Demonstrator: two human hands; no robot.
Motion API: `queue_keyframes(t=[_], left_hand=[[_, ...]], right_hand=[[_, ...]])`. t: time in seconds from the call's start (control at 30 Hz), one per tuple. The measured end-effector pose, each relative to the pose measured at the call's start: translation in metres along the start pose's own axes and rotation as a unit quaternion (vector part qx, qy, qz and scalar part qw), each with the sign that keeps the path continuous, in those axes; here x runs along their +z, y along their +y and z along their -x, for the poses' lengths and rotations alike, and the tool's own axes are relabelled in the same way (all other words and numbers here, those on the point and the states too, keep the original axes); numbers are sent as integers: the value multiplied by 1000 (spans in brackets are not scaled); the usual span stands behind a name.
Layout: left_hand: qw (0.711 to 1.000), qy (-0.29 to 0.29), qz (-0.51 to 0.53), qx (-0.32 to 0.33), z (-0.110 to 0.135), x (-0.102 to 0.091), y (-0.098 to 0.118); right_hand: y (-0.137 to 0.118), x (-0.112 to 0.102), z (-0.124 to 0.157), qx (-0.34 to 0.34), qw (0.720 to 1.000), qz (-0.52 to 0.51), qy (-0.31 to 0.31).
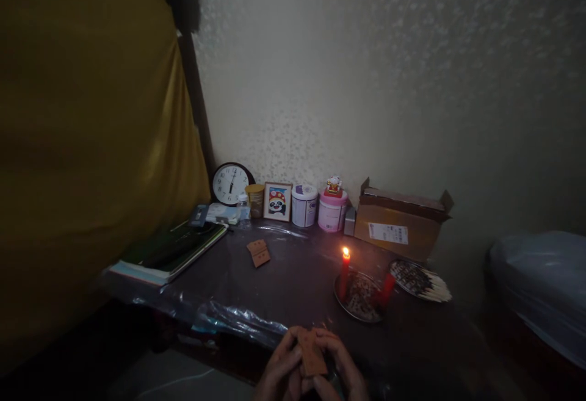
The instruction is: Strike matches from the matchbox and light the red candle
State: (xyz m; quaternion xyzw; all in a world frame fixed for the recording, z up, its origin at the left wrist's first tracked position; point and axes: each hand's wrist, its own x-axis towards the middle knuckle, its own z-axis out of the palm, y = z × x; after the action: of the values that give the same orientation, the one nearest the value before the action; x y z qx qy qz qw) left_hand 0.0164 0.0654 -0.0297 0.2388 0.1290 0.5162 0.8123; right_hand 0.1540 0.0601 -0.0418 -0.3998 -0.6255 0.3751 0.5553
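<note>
Books (192, 245): stacked flat at centre left of the frame, their weight probably steadying the plastic sheet (242, 321) over the table (293, 279).
Clock (224, 182): tilted back, apparently leaning on the wall (320, 83) to stay upright.
Loose brown card (259, 253): lying flat near mid-frame, apart from other things, seemingly within easy reach.
Left hand (278, 372): bottom centre, its fingers pinching the left side of the held brown card (314, 357).
Held brown card: between both hands, its printed face up, likely for a steady two-sided grip.
Right hand (347, 365): fingers curled round the opposite edge, pinching it too.
Lit candle (345, 278): upright on a round plate (361, 319), lower right of centre, presumably so wax drips are caught.
Carton (398, 221): right of centre, set back, perhaps keeping working space free.
</note>
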Motion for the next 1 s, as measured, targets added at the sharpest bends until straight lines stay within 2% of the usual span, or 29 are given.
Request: queue_keyframes(t=[0.2, 0.43, 0.6, 0.7, 0.83, 1.0], left_hand=[[1000, -4, -10, 3, -3, -3, -2], [997, 8, -73, -9, -3, -8, 1], [999, -4, -38, -6, -6, -8, 0], [1000, -13, -14, -6, -6, -8, -1], [1000, 6, -1, -6, -6, -8, -1], [1000, -13, 5, 0, -5, -6, 0]], right_hand=[[0, 0, -1, 12, 1000, 6, -3], [-8, 2, -4, -6, 1000, -5, -23], [-2, 4, -3, 16, 1000, 0, -19], [3, 4, -3, 15, 1000, 2, -15], [4, 3, -2, 16, 1000, -6, -9], [2, 3, -2, 8, 1000, -8, -8]])
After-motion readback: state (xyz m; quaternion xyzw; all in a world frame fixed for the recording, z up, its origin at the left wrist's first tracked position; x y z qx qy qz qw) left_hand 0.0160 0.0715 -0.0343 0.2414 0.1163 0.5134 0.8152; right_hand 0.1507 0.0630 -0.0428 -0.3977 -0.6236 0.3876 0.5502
